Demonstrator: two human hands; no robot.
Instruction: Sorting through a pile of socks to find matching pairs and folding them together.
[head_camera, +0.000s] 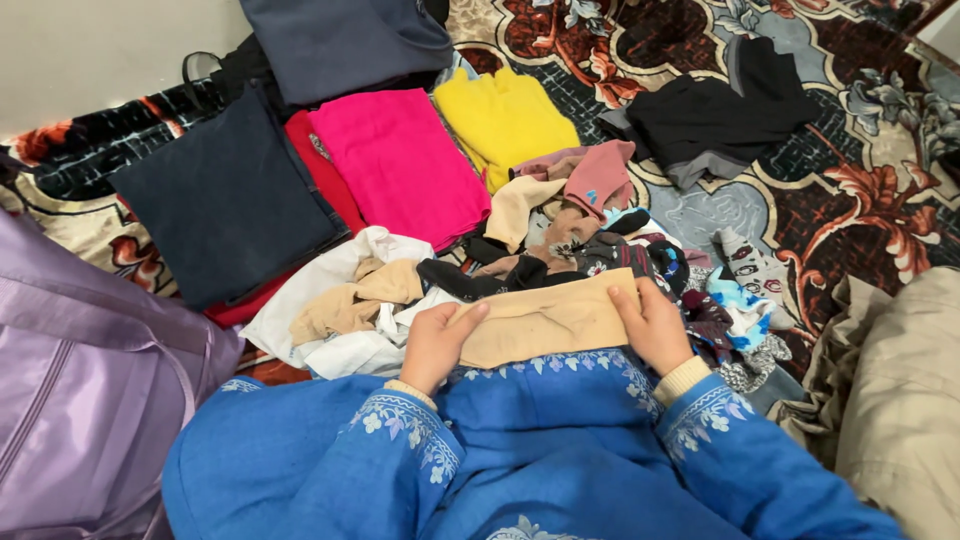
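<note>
While both hands work, 1 beige cloth (545, 322) lies flat across my lap, spanning btwn them. L hand (436, 343) pinches its left end, R hand (655, 325) presses its right end; 4 folded stacks beyond: navy (225, 200), pink (400, 160), yellow (505, 115), black (715, 115).

Ahead blocked: loose sock pile (610, 255) sits right past the beige cloth (545, 320). Folded stack behind it, pink (400, 165), yellow (505, 115), navy (225, 200), edge to edge, no gaps. Left side walled by purple bag (80, 390); right by beige cushion (900, 390). Open patch: bare carpet (850, 215) far right, between black garment (710, 115) and cushion.
</note>
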